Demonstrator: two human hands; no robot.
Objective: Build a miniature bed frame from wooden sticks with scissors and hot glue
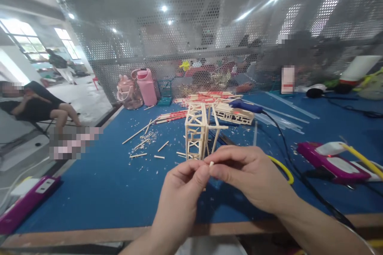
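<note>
Close to the table's front, my left hand (183, 187) and my right hand (249, 173) meet with their fingertips pinched. Between them shows the pale end of a short wooden stick (211, 163); the fingers hide the rest of it. Just beyond my hands stands an upright frame of thin wooden sticks (196, 127) with crossed braces, its lower part partly covered by my fingers. Behind it to the right lies a second, flatter stick piece (235, 115). A blue-handled corded tool (247, 106) rests against that piece.
Cut sticks and crumbs (146, 141) lie on the blue tabletop (113, 191), with red-marked stick bundles (206, 97) behind. Clear strips (278, 121) and a purple power strip (332, 163) are right. Pink bottle (147, 87) and perforated screen (185, 40) stand behind. A person sits left.
</note>
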